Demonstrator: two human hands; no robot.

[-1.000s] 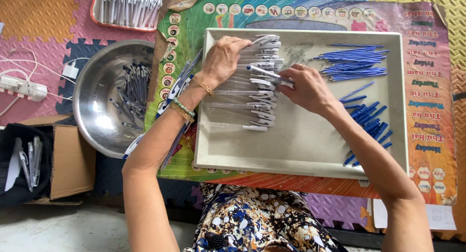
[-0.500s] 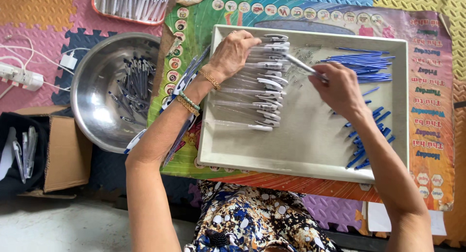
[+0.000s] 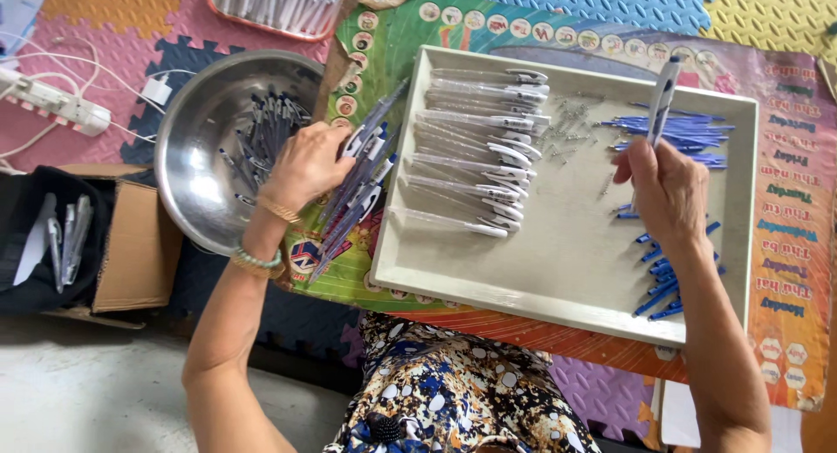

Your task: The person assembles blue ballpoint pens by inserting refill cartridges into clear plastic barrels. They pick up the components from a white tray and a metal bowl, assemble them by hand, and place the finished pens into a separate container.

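At the far left a dark bag (image 3: pixel 35 244) holding a few pens sits against a cardboard box (image 3: pixel 135 244), with a white power strip (image 3: pixel 61 104) and its cords on the pink mat above. Next comes a steel bowl (image 3: pixel 209 139) with a scatter of dark pen parts in its bottom. The left hand (image 3: pixel 305 165) hangs over the bowl's right rim, fingers curled down and partly closed; whether the fingertips grip anything in the bowl cannot be told. Just right of that hand a fan of clear pens (image 3: pixel 357 191) lies on the colourful board, between bowl and tray, touching or nearly touching the hand. Along the top edge a red basket (image 3: pixel 279 4) holds more pale pens. The cream tray (image 3: pixel 558 300) covers the middle: a stacked row of clear barrels (image 3: pixel 479 148) with white clips fills its left part, tiny springs (image 3: pixel 567 122) lie loose beside them, and blue refills (image 3: pixel 680 135) are heaped at the upper right, with more along the right wall. The right hand (image 3: pixel 667 191) is raised above the tray, fingers pinched shut around a single pen (image 3: pixel 663 100) held upright, its clip end pointing up over the blue heap.
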